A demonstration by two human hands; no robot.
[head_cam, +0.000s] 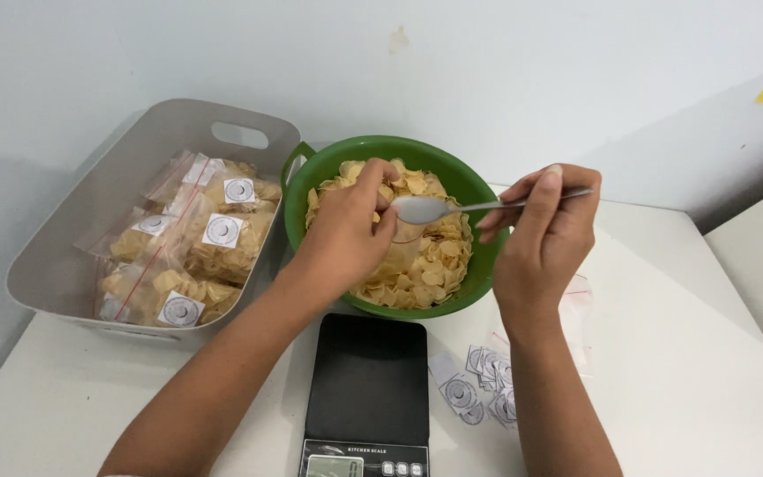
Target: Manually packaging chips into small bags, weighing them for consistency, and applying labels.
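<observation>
R hand (545, 221) pinched on spoon (452, 208)

One head-worn camera looks steeply down and forward across the white table (691, 353) toward the wall behind its far edge; it sits close. The near edge falls below the frame; no second view.

We're probably at a home snack-packing table: digital scale (366, 397) at 6 o'clock, bagged chips in a grey bin (99, 230) at 9.
</observation>
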